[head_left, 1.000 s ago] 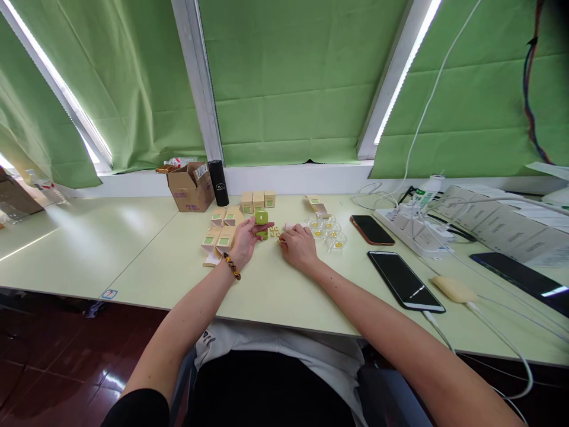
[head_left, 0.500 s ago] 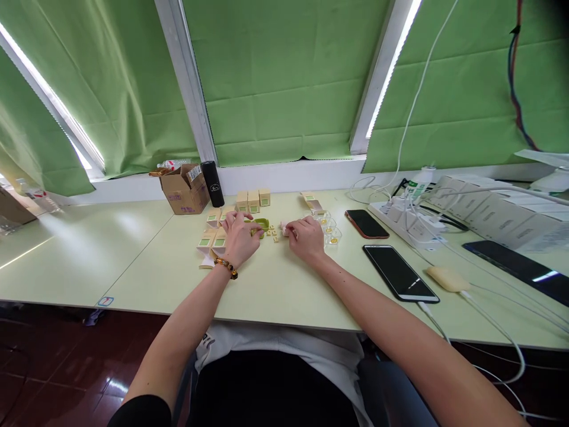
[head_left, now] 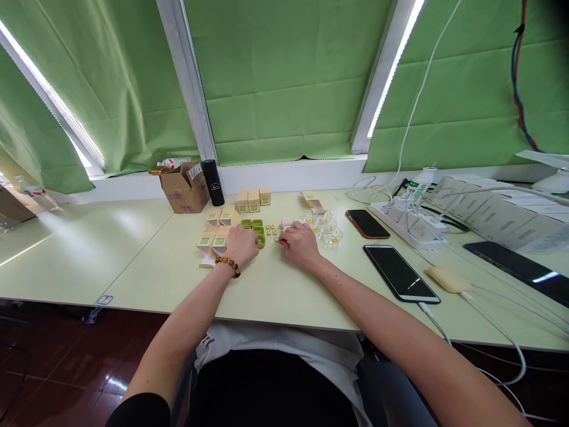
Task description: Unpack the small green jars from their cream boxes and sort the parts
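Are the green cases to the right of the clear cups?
No, the green cases lie left of the clear cups, with small yellow pieces between them.

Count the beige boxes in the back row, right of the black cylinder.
3, side by side: the left box, nearest the black cylinder; the middle box; the right box, farthest from it. None appears hidden.
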`<state>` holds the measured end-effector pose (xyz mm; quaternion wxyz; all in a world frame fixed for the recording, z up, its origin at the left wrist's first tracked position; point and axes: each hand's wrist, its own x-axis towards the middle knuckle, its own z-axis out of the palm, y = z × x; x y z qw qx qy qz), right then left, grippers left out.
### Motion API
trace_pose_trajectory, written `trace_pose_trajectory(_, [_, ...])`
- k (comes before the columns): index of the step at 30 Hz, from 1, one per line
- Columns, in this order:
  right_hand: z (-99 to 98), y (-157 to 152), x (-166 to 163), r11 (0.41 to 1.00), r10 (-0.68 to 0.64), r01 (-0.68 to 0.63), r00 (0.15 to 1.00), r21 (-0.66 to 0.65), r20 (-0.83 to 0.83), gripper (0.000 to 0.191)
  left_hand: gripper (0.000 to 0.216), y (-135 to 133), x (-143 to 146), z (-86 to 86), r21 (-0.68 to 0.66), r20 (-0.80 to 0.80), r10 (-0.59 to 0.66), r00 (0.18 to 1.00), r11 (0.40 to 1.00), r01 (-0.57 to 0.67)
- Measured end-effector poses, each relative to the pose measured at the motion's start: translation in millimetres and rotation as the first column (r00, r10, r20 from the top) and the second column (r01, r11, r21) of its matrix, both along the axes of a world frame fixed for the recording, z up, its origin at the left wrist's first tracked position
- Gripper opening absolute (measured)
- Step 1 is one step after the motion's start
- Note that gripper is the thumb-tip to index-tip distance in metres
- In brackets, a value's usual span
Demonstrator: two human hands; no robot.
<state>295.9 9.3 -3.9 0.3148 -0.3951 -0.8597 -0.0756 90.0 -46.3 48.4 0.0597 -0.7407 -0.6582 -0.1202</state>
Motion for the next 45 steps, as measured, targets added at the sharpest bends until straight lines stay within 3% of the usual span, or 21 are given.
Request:
trace_pose_trajectory(8, [-1.2, -4, -3, 0.999, 0.044, -0.043, 0.989, -0.013, 0.140, 0.024, 0.022, 2, -1, -6.6, 0.001, -0.010, -0.011, 1.000, 1.000, 0.011])
trace_pose_trajectory(21, [-5.5, -2, -5, 0.999, 0.032, -0.031, 0.985, -0.009, 0.167, 0.026, 0.013, 5, -3, -10.0, 0.018, 0.069, -0.014, 0.998, 1.000, 0.013])
trace_pose_trajectory(36, [-3.6, -2, -6, 1.000, 0.020, -0.016, 0.985, -0.025, 0.172, 0.026, 0.013, 2, -2, -5.4, 0.009, -0.038, 0.019, 0.999, 1.000, -0.019])
trace_pose_trajectory(45, [2.7, -9, -6, 0.998, 0.002, 0.012, 0.977, -0.065, 0.215, 0.026, 0.013, -2, 0, 3.0, -0.062, -0.060, 0.050, 0.997, 0.997, -0.054])
